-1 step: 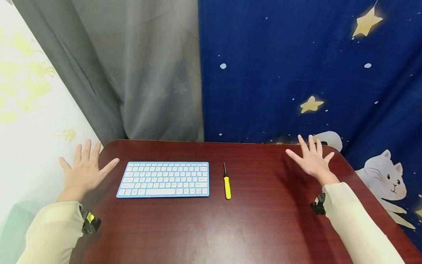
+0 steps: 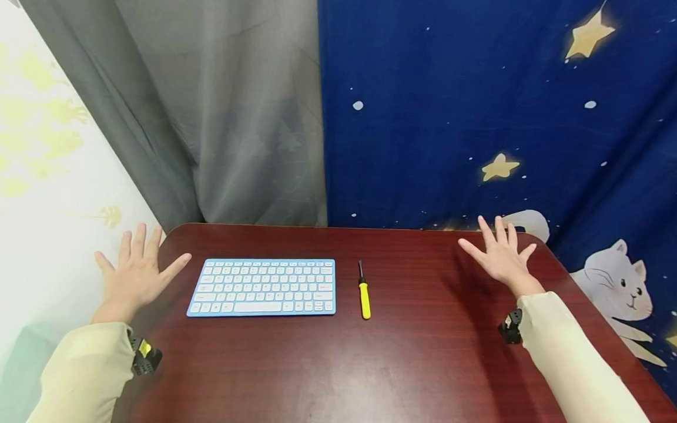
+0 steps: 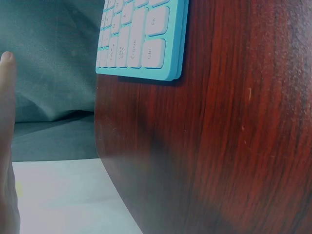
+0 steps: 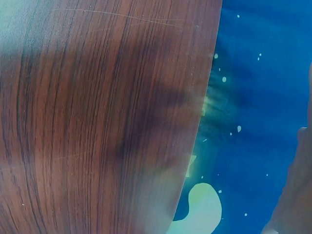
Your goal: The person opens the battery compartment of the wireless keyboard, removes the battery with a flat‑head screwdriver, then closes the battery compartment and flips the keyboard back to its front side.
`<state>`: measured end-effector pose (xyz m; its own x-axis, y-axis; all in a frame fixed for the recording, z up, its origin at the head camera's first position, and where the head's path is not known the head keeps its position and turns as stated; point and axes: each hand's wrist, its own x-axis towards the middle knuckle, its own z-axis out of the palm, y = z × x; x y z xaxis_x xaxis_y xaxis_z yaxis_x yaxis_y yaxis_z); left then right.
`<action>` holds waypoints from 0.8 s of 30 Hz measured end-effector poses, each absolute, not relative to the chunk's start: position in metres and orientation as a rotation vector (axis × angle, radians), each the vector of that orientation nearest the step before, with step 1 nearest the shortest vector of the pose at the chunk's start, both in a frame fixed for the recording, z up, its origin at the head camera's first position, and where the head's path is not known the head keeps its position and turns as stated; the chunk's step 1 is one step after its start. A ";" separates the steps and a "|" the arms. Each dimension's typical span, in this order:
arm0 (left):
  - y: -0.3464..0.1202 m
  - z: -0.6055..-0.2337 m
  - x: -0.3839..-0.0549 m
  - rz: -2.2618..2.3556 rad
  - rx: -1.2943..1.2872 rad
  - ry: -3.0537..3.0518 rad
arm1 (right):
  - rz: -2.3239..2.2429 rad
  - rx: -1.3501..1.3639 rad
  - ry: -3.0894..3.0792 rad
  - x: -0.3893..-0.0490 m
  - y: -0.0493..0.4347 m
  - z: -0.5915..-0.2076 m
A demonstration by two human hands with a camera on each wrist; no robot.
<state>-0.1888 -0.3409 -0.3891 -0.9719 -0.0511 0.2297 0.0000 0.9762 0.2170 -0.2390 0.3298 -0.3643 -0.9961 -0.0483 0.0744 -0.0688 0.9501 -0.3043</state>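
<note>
A blue keyboard with white keys [image 2: 261, 288] lies on the left half of the dark red-brown table. To its right is a screwdriver [image 2: 364, 294] with a yellow handle and a dark shaft pointing to the back. My left hand [image 2: 132, 276] is held up at the table's left edge, fingers spread, left of the keyboard and holding nothing. In the left wrist view the keyboard's corner [image 3: 165, 68] shows at the top. Over the table's right side my right hand [image 2: 502, 255] is raised with spread fingers, its shadow on the wood, well away from the screwdriver.
The wooden table [image 2: 412, 364] has rounded back corners. Behind it hang a grey curtain [image 2: 254, 117] and a blue curtain [image 2: 423, 117] with stars and a white cat. A white wall [image 2: 47, 205] with yellow patterns stands on the left. Both wrists wear small black cameras.
</note>
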 end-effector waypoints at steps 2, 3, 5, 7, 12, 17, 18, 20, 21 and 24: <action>-0.341 -0.389 -0.188 -0.320 0.037 -2.889 | 0.480 0.092 -3.038 -0.239 0.330 -0.364; -0.341 -0.389 -0.188 -0.320 0.037 -2.889 | 0.481 0.092 -3.038 -0.239 0.330 -0.364; -0.340 -0.389 -0.188 -0.324 0.036 -2.893 | 0.483 0.091 -3.038 -0.238 0.331 -0.364; -0.340 -0.390 -0.188 -0.327 0.035 -2.898 | 0.482 0.089 -3.040 -0.238 0.332 -0.364; -0.340 -0.389 -0.190 -0.331 0.035 -2.905 | 0.490 0.093 -3.039 -0.238 0.332 -0.362; -0.341 -0.383 -0.193 -0.351 0.022 -2.894 | 0.508 0.117 -3.018 -0.240 0.326 -0.357; -0.341 -0.381 -0.193 -0.367 0.017 -2.890 | 0.524 0.127 -3.011 -0.240 0.324 -0.356; -0.339 -0.376 -0.194 -0.425 -0.003 -2.870 | 0.556 0.159 -2.984 -0.241 0.319 -0.353; -0.338 -0.373 -0.194 -0.481 -0.020 -2.852 | 0.582 0.181 -2.970 -0.242 0.315 -0.351; -0.332 -0.367 -0.194 -0.731 -0.068 -2.807 | 0.672 0.258 -2.912 -0.243 0.304 -0.349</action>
<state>-0.1944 -0.3323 -0.3666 -0.9702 -0.0153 0.2420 0.1047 0.8739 0.4747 -0.2426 0.3043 -0.3487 -0.9753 -0.1342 0.1756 -0.1976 0.8855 -0.4206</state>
